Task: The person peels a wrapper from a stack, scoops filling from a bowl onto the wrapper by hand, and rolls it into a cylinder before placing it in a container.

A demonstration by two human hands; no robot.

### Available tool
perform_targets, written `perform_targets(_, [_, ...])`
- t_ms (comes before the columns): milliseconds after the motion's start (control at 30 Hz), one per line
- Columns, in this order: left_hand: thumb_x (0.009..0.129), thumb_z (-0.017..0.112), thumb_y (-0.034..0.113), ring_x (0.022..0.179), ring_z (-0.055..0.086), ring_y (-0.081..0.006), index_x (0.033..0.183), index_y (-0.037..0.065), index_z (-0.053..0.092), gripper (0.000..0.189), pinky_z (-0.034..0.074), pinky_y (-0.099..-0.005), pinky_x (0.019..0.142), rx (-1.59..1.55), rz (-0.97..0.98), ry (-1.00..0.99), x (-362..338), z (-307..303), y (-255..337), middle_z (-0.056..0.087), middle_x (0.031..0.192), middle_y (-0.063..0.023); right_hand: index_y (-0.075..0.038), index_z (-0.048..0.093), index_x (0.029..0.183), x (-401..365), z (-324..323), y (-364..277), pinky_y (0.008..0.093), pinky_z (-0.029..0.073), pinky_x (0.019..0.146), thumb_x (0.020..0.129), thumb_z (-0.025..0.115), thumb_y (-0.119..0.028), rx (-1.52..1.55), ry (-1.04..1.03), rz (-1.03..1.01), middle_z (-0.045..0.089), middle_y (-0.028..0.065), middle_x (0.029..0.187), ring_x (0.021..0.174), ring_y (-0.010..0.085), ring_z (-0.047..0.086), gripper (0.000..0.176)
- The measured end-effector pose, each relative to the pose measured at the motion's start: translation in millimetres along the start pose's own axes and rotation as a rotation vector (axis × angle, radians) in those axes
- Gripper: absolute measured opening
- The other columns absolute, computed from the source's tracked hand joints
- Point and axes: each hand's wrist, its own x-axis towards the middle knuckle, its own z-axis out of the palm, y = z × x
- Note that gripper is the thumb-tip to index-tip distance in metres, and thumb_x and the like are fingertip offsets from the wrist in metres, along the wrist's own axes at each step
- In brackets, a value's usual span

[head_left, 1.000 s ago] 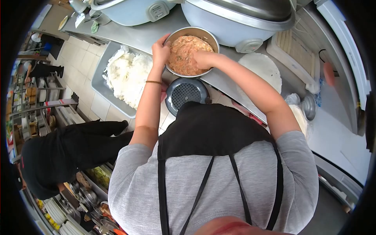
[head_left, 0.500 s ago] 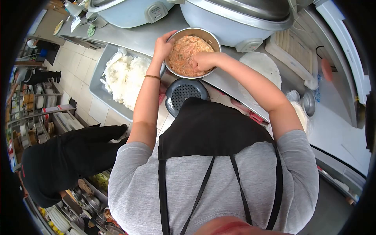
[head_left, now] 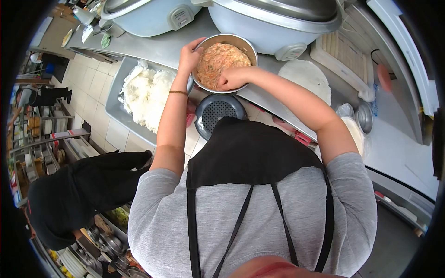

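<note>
A round metal bowl (head_left: 254, 52) sits at the counter's near edge, filled with an orange-pink minced filling (head_left: 222, 56) flecked with green. My left hand (head_left: 189, 56) grips its left rim, fingers over the outer side and thumb toward the inside. Curled into a fist, my right hand (head_left: 233, 78) presses into the filling at the bowl's near right side; its fingertips are hidden there. Just below the bowl is a dark round stool (head_left: 219, 112) with a perforated seat.
Two large pale-blue cookers (head_left: 273, 28) stand behind the bowl. A grey tub (head_left: 111, 99) of white shredded food lies left. On the right are a round white sheet (head_left: 306, 81), a ribbed pale tray (head_left: 340, 62) and a small metal bowl (head_left: 364, 118). A person in black (head_left: 79, 194) bends at lower left.
My right hand has shifted left and toward me within the filling, uncovering more of its right side. My left hand keeps its hold on the rim. The whole view has shifted slightly.
</note>
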Motion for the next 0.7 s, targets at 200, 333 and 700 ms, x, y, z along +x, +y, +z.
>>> perform_targets(200, [0.079, 0.055, 0.002, 0.095, 0.06, -0.0156, 0.114, 0.005, 0.061, 0.035, 0.045, -0.0272, 0.083, -0.023, -0.017, 0.002, -0.5, 0.5, 0.0, 0.065, 0.104, -0.0105, -0.013, 0.068, 0.098, -6.6, -1.5, -0.2, 0.0337, 0.046, 0.077, 0.079, 0.059, -0.027, -0.034, 0.001, 0.049, 0.067, 0.0082, 0.093, 0.086, 0.0237, 0.061, 0.025])
perform_targets(333, [0.078, 0.056, 0.002, 0.09, 0.062, -0.0176, 0.111, 0.005, 0.062, 0.033, 0.047, -0.0287, 0.08, -0.014, 0.027, 0.039, -0.1, 1.6, -2.9, 0.066, 0.097, -0.0133, -0.014, 0.067, 0.101, -3.5, -7.0, -2.6, 0.0349, 0.046, 0.078, 0.081, 0.057, -0.027, -0.045, -0.111, 0.054, 0.066, 0.0087, 0.094, 0.088, 0.0233, 0.061, 0.026])
perform_targets(700, [0.079, 0.057, 0.005, 0.093, 0.06, -0.0149, 0.114, 0.005, 0.061, 0.034, 0.045, -0.0268, 0.082, 0.018, -0.024, 0.023, -0.3, -0.2, -1.2, 0.065, 0.104, -0.0099, -0.009, 0.065, 0.099, -7.1, -5.1, 11.7, 0.0322, 0.045, 0.078, 0.083, 0.053, -0.024, 0.002, -0.087, -0.011, 0.066, 0.0065, 0.091, 0.086, 0.0194, 0.06, 0.025])
